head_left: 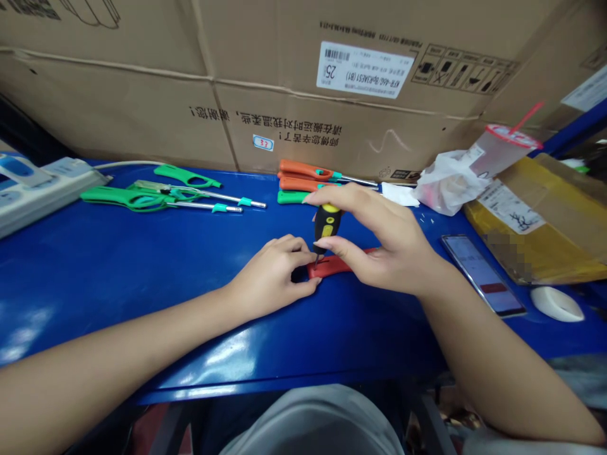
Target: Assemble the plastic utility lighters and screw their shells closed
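Note:
My right hand [391, 237] grips a short black and yellow screwdriver [326, 226] held upright. The screwdriver's tip meets the left end of a red-orange lighter handle [337, 265] lying flat on the blue table. My left hand [272, 275] pinches that same end between thumb and fingers. The right part of the handle is hidden behind my right hand. Farther back lie orange long-neck gas lighters [303, 169], with a green one [290, 197] partly covered by my right hand. At the left are green lighters with metal necks [123, 197] and a loose green handle shell [184, 175].
A large cardboard box [265, 57] stands along the back of the blue table [118, 265]. A white power strip [47, 189] sits at the left. Rightward are a phone [481, 275], a white mouse-shaped object [557, 303], a yellow parcel [559, 240] and a lidded cup [502, 151].

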The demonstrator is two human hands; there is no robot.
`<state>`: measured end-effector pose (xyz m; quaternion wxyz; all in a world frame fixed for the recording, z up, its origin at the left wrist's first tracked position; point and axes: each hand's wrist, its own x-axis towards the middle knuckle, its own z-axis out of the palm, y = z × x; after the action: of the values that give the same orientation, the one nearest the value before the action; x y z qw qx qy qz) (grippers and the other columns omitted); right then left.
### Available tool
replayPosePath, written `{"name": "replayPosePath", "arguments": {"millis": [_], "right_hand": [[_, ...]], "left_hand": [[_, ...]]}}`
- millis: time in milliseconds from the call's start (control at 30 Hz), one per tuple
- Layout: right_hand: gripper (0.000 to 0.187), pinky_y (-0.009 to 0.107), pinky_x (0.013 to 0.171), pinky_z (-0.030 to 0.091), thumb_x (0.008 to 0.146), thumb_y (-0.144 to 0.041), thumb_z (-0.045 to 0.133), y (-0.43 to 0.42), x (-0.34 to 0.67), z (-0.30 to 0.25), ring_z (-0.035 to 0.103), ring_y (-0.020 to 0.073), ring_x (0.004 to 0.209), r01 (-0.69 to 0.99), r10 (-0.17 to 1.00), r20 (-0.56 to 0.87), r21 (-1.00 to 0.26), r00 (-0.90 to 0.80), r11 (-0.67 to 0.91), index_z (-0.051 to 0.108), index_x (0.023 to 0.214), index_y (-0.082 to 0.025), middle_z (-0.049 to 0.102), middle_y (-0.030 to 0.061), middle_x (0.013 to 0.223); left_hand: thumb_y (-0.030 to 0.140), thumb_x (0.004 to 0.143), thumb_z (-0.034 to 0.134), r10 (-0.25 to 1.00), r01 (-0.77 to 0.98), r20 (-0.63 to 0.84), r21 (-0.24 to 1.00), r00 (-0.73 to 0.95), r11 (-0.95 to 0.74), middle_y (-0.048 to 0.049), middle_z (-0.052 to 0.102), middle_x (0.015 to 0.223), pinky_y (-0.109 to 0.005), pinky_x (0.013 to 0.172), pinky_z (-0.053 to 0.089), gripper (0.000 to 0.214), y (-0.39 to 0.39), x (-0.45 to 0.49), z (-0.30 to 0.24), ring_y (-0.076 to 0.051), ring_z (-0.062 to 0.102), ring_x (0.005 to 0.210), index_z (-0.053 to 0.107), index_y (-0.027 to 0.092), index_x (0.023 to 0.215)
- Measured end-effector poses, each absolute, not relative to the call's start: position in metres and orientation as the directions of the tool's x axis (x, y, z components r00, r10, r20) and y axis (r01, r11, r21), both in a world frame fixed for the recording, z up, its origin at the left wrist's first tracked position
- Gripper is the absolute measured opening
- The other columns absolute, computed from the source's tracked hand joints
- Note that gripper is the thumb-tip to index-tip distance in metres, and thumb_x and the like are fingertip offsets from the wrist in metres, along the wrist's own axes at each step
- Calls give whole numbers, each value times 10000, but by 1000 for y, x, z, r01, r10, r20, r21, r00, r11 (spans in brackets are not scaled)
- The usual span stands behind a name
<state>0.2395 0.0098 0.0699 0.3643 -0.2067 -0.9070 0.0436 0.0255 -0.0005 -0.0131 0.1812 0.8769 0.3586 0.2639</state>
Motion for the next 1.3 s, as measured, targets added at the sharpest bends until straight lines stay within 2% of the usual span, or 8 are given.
{"name": "replayPosePath", "arguments": {"millis": [200, 367, 500, 600, 867, 1067, 1167, 1300], "right_hand": [[416, 319, 1074, 563, 975, -143, 668, 5, 245, 73, 698, 184, 1190, 310, 443, 649, -316, -619, 897, 589, 1371, -244, 729, 45, 1310], [330, 348, 841, 624, 905, -174, 760, 18, 268, 83, 726, 193, 949, 270, 549, 788, -485, -278, 832, 636, 1195, -269, 714, 39, 1079], [334, 313, 821, 619, 865, -251, 803, 46, 310, 65, 709, 183, 955, 355, 701, 643, -606, -308, 712, 605, 1132, -275, 691, 21, 1034], [335, 392, 911, 619, 914, -321, 724, 61, 336, 38, 710, 232, 1075, 499, 779, 489, -598, -392, 627, 616, 1226, -259, 698, 72, 1149], [176, 485, 1007, 569, 956, -272, 649, 75, 351, 8, 722, 267, 1064, 588, 767, 375, -494, -521, 640, 758, 1090, -236, 765, 96, 1109], [204, 505, 1097, 493, 955, -288, 656, 62, 341, 18, 643, 283, 1198, 574, 699, 384, -400, -603, 714, 767, 1109, -215, 690, 136, 1232], [229, 414, 1006, 544, 944, -331, 718, 52, 329, 19, 692, 238, 1070, 543, 657, 294, -386, -694, 746, 745, 1139, -215, 737, 89, 1142], [214, 359, 878, 555, 1061, -336, 559, 44, 317, 15, 702, 214, 956, 572, 660, 218, -354, -719, 740, 726, 1091, -205, 739, 77, 1045]], "left_hand": [[230, 854, 765, 742, 592, 301, 459, 599, -663, -51, 691, 922, -405, 866, 539, 230, -1, 22, -4, -255, 658, 919, 779, 191, 1080], [218, 812, 751, 719, 618, 195, 395, 667, -680, -52, 703, 959, -392, 816, 543, 409, 3, 9, 17, -264, 674, 925, 753, 201, 1220], [290, 820, 698, 709, 701, 46, 123, 704, -703, -77, 723, 1050, -462, 828, 535, 368, 5, -2, 34, -313, 681, 935, 732, 201, 1176], [346, 845, 689, 718, 716, 28, 51, 696, -696, -78, 725, 1033, -473, 818, 538, 318, 7, -3, 36, -318, 685, 912, 717, 197, 1124], [457, 1038, 541, 693, 673, 166, 166, 702, -721, -84, 714, 1091, -397, 814, 550, 321, 15, 2, 14, -280, 676, 993, 703, 202, 1147], [462, 1075, 422, 718, 662, 180, 287, 672, -692, -124, 699, 1148, -462, 931, 562, 398, 22, -1, 7, -304, 666, 1057, 671, 176, 1196], [510, 1074, 404, 737, 631, 176, 413, 653, -657, -134, 697, 1171, -466, 993, 547, 444, 27, -4, 7, -305, 670, 1086, 667, 174, 1193], [526, 1085, 367, 747, 602, 171, 490, 643, -631, -119, 715, 1159, -399, 988, 556, 472, 32, -6, 9, -265, 696, 1062, 672, 179, 1185]]}}
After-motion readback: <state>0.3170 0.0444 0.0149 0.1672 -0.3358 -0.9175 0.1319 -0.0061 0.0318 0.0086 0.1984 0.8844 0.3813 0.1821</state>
